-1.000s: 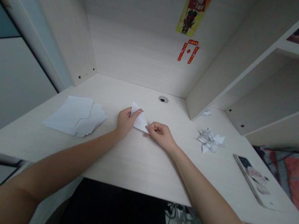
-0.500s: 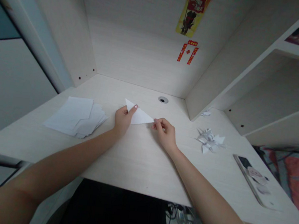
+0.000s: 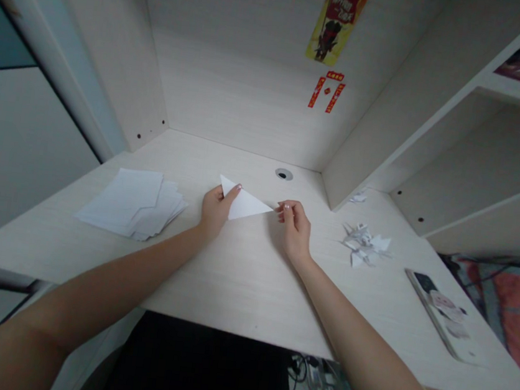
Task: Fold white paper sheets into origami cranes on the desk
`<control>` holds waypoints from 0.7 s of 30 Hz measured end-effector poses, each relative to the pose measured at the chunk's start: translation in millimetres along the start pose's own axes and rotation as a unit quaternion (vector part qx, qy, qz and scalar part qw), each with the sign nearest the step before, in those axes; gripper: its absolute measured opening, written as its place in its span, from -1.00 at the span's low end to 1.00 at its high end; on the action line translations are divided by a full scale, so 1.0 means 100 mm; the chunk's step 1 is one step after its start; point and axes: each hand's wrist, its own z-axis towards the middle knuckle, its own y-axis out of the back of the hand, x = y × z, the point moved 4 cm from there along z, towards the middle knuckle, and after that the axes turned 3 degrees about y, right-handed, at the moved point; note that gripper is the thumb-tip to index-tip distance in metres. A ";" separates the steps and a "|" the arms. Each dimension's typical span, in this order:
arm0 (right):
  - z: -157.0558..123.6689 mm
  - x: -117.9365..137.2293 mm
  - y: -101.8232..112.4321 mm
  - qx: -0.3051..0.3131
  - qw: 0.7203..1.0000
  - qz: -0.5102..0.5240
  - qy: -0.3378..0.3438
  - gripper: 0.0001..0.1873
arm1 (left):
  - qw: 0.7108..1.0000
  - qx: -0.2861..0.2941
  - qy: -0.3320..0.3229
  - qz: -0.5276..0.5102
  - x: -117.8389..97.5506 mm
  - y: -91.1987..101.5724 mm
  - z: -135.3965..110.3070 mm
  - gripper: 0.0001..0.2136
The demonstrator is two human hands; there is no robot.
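Observation:
A sheet of white paper folded into a triangle is held just above the desk, its sharp tip pointing right. My left hand grips its left end, thumb on top and the other fingers hidden behind. At the right tip is my right hand, with fingers loosely curled and the thumb lifted apart from them. Its fingertips are right by the tip; whether they touch it I cannot tell. To the left lies a stack of white paper sheets. A small pile of folded white paper pieces sits to the right.
A phone lies near the right edge of the white desk. A round cable hole is at the back. An upright panel with shelves rises on the right. Red and orange cloth is beyond the desk.
My right hand has loosened its pinch on the paper's tip and shifted slightly right. My left hand and the folded paper have moved a little right too.

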 end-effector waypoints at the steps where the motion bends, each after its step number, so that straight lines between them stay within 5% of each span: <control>1: -0.01 0.06 -0.01 0.017 0.999 -0.024 0.030 -0.71 | 1.000 0.006 -0.001 0.005 0.00 -0.01 -0.01 -0.67; 5: -0.08 0.27 -0.10 0.126 0.973 -0.105 0.162 -0.52 | 0.999 0.033 0.004 0.018 0.01 -0.05 -0.03 -0.67; 8: -0.11 0.30 -0.14 0.162 0.961 -0.123 0.187 -0.51 | 0.997 0.073 0.023 0.011 0.02 -0.09 -0.05 -0.67; 21: -0.05 0.13 -0.09 0.069 0.996 -0.059 0.026 -0.72 | 0.977 0.211 0.038 0.009 -0.02 -0.20 -0.13 -0.49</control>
